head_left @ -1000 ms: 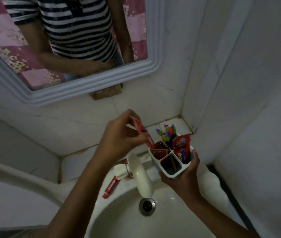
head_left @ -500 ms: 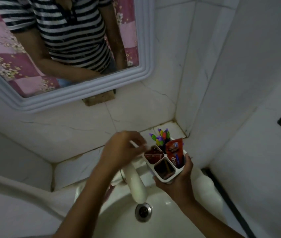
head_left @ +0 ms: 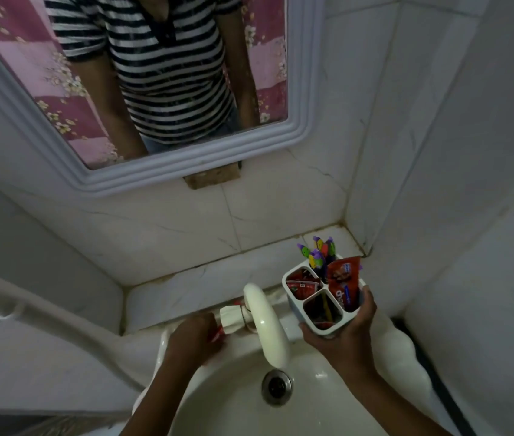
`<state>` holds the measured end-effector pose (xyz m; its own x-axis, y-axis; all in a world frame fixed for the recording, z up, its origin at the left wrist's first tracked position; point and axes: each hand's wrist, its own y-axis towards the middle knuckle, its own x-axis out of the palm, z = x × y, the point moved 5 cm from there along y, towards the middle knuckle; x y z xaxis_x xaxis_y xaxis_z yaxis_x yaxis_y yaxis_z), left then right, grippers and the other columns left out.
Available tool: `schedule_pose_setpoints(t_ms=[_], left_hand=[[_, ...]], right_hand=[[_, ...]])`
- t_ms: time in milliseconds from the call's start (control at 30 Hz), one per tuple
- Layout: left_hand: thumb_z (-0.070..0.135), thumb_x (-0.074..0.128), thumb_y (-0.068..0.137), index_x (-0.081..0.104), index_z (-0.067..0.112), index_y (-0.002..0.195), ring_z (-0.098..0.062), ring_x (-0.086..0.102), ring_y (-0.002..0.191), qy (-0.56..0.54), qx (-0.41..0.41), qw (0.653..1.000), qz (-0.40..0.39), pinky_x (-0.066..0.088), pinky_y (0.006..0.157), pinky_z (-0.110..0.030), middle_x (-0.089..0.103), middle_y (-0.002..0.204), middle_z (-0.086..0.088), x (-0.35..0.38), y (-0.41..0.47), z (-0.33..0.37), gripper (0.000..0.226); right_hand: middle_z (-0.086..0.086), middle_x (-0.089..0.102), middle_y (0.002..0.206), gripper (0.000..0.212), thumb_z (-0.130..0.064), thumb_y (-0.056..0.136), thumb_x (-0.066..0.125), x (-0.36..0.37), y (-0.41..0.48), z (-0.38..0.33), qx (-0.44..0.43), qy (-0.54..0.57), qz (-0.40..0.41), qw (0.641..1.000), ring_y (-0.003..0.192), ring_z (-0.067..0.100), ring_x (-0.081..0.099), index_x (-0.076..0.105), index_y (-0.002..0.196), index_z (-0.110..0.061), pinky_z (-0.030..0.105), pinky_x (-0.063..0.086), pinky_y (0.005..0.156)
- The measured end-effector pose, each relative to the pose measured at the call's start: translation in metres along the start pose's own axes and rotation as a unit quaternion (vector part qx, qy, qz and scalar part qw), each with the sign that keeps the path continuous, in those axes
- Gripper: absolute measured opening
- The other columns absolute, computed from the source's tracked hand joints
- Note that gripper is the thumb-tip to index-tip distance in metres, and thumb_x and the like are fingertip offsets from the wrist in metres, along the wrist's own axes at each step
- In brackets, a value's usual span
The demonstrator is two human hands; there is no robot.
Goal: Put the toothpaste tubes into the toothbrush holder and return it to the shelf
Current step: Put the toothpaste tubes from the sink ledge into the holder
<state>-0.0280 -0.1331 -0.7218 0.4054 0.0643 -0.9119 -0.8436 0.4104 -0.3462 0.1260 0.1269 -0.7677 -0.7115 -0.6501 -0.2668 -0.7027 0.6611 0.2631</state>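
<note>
Left hand [head_left: 194, 336]: low, back of hand up, fingers curled down and closed around something red that barely shows at the fingertips. Forearm runs up from bottom edge, slanting right. Right hand [head_left: 345, 333]: palm up, cupped, fingers wrapped around the base of what it carries, thumb on the near side, fingertips showing on the far right side. Forearm enters from lower right.

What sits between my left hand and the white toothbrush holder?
In the head view, the cream curved faucet stands between the left hand and the white four-compartment toothbrush holder.
</note>
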Motion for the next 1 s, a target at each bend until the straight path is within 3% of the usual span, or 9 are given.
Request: schedule_pose_setpoints(t_ms=[100, 200, 267, 433, 567, 667, 767, 867, 1000], left_hand=[[0.032, 0.068, 0.080, 0.064, 0.021, 0.098, -0.018, 0.068, 0.085, 0.044, -0.018, 0.999, 0.006, 0.059, 0.077, -0.032, 0.070, 0.096, -0.001, -0.015, 0.001, -0.012, 0.022], [0.030, 0.073, 0.075, 0.059, 0.019, 0.088, -0.020, 0.066, 0.072, 0.021, -0.059, 0.996, 0.058, 0.060, 0.069, -0.036, 0.067, 0.085, -0.003, -0.053, -0.005, -0.025, 0.022], [0.025, 0.076, 0.075, 0.056, 0.015, 0.091, -0.023, 0.067, 0.067, -0.035, -0.063, 0.991, 0.113, 0.060, 0.066, -0.039, 0.067, 0.083, -0.005, -0.084, -0.009, -0.023, 0.028], [0.015, 0.075, 0.079, 0.050, 0.018, 0.115, -0.015, 0.067, 0.075, -0.235, 0.027, 0.957, 0.165, 0.054, 0.061, -0.029, 0.065, 0.096, 0.001, -0.140, -0.013, 0.038, 0.044], [0.012, 0.078, 0.077, 0.054, 0.023, 0.106, -0.008, 0.068, 0.084, -0.340, 0.119, 0.920, 0.155, 0.055, 0.068, -0.021, 0.067, 0.098, 0.006, -0.152, -0.016, 0.105, 0.040], [0.007, 0.082, 0.072, 0.055, 0.024, 0.089, -0.006, 0.072, 0.077, -0.385, 0.166, 0.901, 0.110, 0.060, 0.065, -0.024, 0.069, 0.087, 0.005, -0.142, -0.018, 0.149, 0.036], [0.012, 0.083, 0.071, 0.055, 0.018, 0.093, -0.011, 0.071, 0.082, -0.337, 0.192, 0.920, 0.063, 0.064, 0.069, -0.033, 0.068, 0.094, 0.000, -0.123, -0.016, 0.178, 0.036], [0.017, 0.085, 0.067, 0.054, 0.024, 0.083, -0.019, 0.070, 0.086, -0.293, 0.201, 0.934, 0.028, 0.062, 0.074, -0.038, 0.068, 0.097, -0.001, -0.107, -0.013, 0.192, 0.036], [0.024, 0.085, 0.066, 0.050, 0.034, 0.072, -0.019, 0.065, 0.086, -0.210, 0.235, 0.949, -0.018, 0.057, 0.073, -0.032, 0.065, 0.093, 0.003, -0.096, -0.009, 0.203, 0.037]], right_hand=[[0.006, 0.037, 0.149, 0.141, -0.015, 0.047, 0.106, 0.001, -0.001, 0.001, -0.004, -0.014, -0.002, 1.000, 0.127, 0.024, 0.058, 0.017, 0.154, -0.032, 0.005, 0.048, 0.101], [0.013, 0.037, 0.151, 0.141, -0.018, 0.046, 0.106, -0.001, -0.001, 0.001, 0.000, -0.019, -0.002, 1.000, 0.128, 0.027, 0.058, 0.017, 0.155, -0.032, 0.030, 0.056, 0.104], [0.016, 0.037, 0.152, 0.141, -0.020, 0.046, 0.105, -0.001, -0.001, 0.001, 0.002, -0.027, -0.005, 1.000, 0.129, 0.028, 0.057, 0.016, 0.155, -0.029, 0.042, 0.057, 0.103], [0.012, 0.040, 0.153, 0.143, -0.027, 0.047, 0.104, 0.001, -0.001, 0.000, 0.012, -0.019, -0.013, 1.000, 0.131, 0.027, 0.060, 0.013, 0.158, -0.032, 0.050, 0.060, 0.102], [0.004, 0.039, 0.152, 0.138, -0.045, 0.046, 0.097, -0.001, -0.001, -0.006, 0.024, -0.001, -0.005, 1.000, 0.131, 0.018, 0.059, 0.009, 0.151, -0.058, 0.035, 0.058, 0.104], [-0.012, 0.037, 0.148, 0.136, -0.049, 0.048, 0.096, -0.002, 0.000, -0.007, 0.024, 0.002, -0.004, 1.000, 0.131, -0.006, 0.053, 0.008, 0.152, -0.057, 0.014, 0.052, 0.103], [-0.034, 0.027, 0.149, 0.136, -0.049, 0.051, 0.095, -0.002, 0.000, -0.010, 0.010, -0.009, -0.004, 1.000, 0.134, -0.018, 0.043, 0.007, 0.154, -0.051, 0.002, 0.044, 0.102], [-0.035, 0.023, 0.151, 0.135, -0.050, 0.053, 0.095, -0.002, 0.000, -0.010, 0.004, -0.016, -0.006, 1.000, 0.136, -0.017, 0.041, 0.008, 0.156, -0.043, 0.000, 0.040, 0.103], [-0.026, 0.030, 0.148, 0.136, -0.051, 0.054, 0.096, -0.002, 0.001, -0.012, 0.009, -0.026, -0.005, 1.000, 0.135, -0.011, 0.045, 0.007, 0.157, -0.044, 0.007, 0.046, 0.105]])
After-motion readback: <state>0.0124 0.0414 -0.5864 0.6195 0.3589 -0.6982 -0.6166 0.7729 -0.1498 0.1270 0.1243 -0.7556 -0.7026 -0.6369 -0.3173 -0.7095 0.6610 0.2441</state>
